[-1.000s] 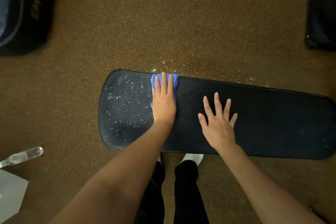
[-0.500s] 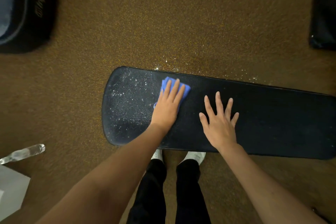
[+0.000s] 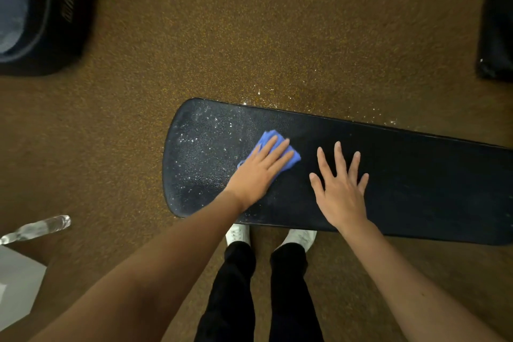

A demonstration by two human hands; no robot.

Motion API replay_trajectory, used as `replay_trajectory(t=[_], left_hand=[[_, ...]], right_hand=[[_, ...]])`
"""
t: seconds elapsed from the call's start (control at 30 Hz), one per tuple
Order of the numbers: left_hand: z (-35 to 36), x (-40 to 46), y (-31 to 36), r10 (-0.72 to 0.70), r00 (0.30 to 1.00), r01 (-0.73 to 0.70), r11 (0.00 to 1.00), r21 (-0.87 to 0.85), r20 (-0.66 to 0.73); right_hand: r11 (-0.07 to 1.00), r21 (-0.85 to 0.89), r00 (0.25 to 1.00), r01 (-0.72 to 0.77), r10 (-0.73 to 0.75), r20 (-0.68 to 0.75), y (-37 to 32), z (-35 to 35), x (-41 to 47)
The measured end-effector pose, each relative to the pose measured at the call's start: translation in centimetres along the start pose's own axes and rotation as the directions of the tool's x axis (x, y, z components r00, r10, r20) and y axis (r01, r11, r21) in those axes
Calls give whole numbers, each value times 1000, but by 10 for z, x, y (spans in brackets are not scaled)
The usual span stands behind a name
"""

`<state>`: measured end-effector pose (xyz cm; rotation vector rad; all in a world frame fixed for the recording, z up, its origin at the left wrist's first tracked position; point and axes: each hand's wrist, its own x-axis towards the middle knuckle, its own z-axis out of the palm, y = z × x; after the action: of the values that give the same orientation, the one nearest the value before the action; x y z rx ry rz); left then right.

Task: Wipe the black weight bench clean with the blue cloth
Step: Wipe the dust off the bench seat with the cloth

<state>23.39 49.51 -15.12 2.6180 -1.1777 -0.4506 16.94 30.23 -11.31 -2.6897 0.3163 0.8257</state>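
clear plastic bottle [image 3: 36, 228] lies on the brown floor [image 3: 249, 36] at the near left, just above a pale box corner [image 3: 16, 286]. a dark padded thing with lettering [image 3: 41, 8] fills the far left corner. the black bench [image 3: 416, 175] runs from the middle out to the right edge, its rounded left end speckled with white droplets [image 3: 200, 141], and more flecks dot the floor along its far edge. the left hand [image 3: 258, 169] lies flat, fingers straight and close together, pressing the blue cloth [image 3: 288, 158] onto the bench just right of the speckled patch; the cloth shows past the fingertips and along the side of the palm. the right hand [image 3: 340, 189] rests palm down on the bench just beside it, fingers spread apart, holding nothing and not touching the cloth. white shoes [image 3: 238, 233] and black trousers [image 3: 236, 300] show at the bench's near edge, between the two forearms. another dark object [image 3: 497, 22] sits at the far right edge.
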Motion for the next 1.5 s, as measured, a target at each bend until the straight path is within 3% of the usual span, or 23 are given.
replay_trajectory(t=[0.1,0.3,0.5,0.6,0.77,0.8,0.93,1.0,1.07,1.23,1.3,1.4,1.5], left_hand=[[2,-13,-6,-16,1000,16,1000,0,-24],[-18,26,1,-347,938,341,930,-136,-21],[14,-29,17,17,1000,-16,999,38,-24],[13,-30,8,-35,998,39,996,74,-59],[14,-4,24,-343,935,335,937,-96,-92],[18,-7,30,-325,940,317,945,-85,-105],[35,-52,44,-28,998,31,997,65,-50],[34,-72,38,27,999,-22,992,121,-34],[29,-70,27,-20,998,29,990,140,-67],[18,-29,32,-385,915,381,923,-56,-118],[26,-33,43,-351,928,346,936,-62,-128],[39,-61,56,-165,982,169,985,37,-88],[42,-79,51,-143,987,149,985,89,-76]], right_hand=[[1000,-19,1000,12,-12,0,1,0,-2],[999,-35,1000,9,-9,-4,0,3,-2],[1000,-26,1000,10,-10,-6,-1,5,-5],[999,-38,1000,20,-20,-6,1,5,-5],[999,-43,1000,21,-21,-15,1,8,-5],[999,-36,1000,23,-23,-12,1,8,-5],[999,-12,999,38,-38,-13,4,7,-5],[999,-22,999,44,-44,-11,5,6,-6],[998,-36,999,51,-51,-9,6,6,-7],[998,-40,999,45,-46,-16,3,8,-9],[998,-36,998,55,-55,-14,0,9,-10],[996,-26,996,91,-91,-2,-5,11,-15],[993,-36,993,115,-115,-1,-6,13,-20]])
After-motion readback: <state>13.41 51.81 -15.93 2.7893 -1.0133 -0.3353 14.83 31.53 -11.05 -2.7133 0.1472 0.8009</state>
